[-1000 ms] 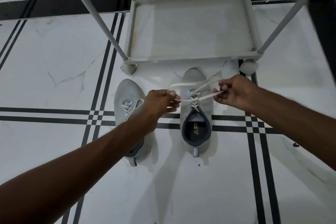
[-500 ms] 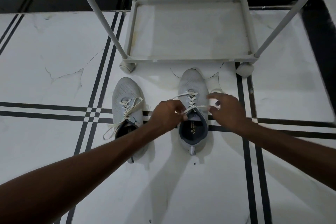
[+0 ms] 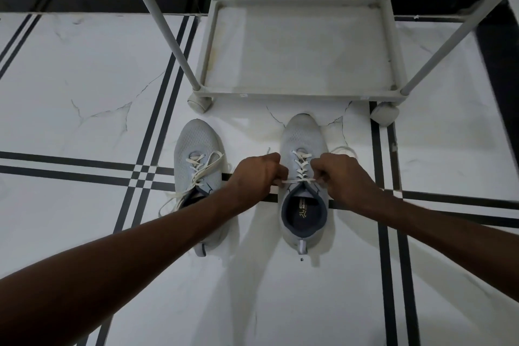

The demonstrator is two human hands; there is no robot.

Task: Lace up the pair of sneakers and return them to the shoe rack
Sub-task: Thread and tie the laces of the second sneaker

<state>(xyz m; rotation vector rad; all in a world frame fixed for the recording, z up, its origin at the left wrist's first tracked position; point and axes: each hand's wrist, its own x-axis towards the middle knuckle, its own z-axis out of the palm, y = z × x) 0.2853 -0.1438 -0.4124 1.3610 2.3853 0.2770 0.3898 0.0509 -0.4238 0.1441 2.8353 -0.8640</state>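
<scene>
Your 2 hands work 1 lace: left hand point(image 3: 257, 177) and right hand point(image 3: 341, 177) are each fisted on an end of the white lace point(image 3: 298, 181), drawn taut across the top eyelets of the right sneaker point(image 3: 304, 185), hands apart on either side of the shoe. That sneaker stands toe-fwd, w/ a loose loop of lace lying on the floor just right of it. 2nd of 2 sneakers, the left sneaker point(image 3: 196, 154), sits beside it under your left forearm, laces slack & trailing onto the tiled floor point(image 3: 84, 78). Both shoes rest in front of 1 shoe rack point(image 3: 295, 94), its bottom shelf bare; 4 uprights show.
</scene>
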